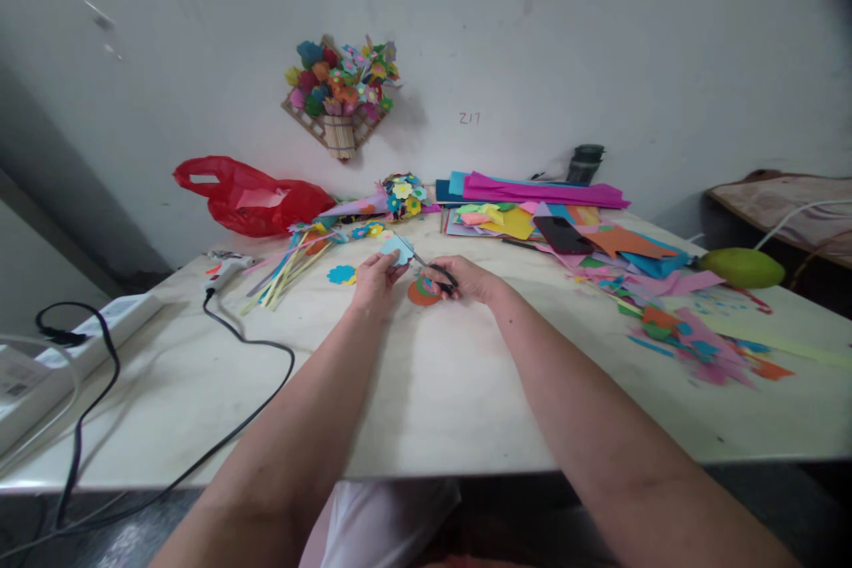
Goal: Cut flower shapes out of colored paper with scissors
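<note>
My left hand (378, 278) pinches a light blue piece of paper (398, 249) above the middle of the table. Black-handled scissors (442, 277) are gripped in my right hand (468, 278), with their blades reaching up and left to the paper's right edge. Whether the blades are parted is too small to tell. Under the scissors lies an orange paper circle (422, 294) with smaller coloured pieces on it, partly covered by my right hand. A blue scalloped paper flower (342, 275) rests just left of my left hand, with a bit of yellow paper beside it.
Paper strips (283, 275), a glue gun (226, 272) with a black cord and a red plastic bag (253, 200) are on the left. Behind stands a paper-flower bouquet (405, 197). Coloured sheets (546, 191), a phone (563, 235), scraps (698, 346) and a green fruit (744, 268) lie right.
</note>
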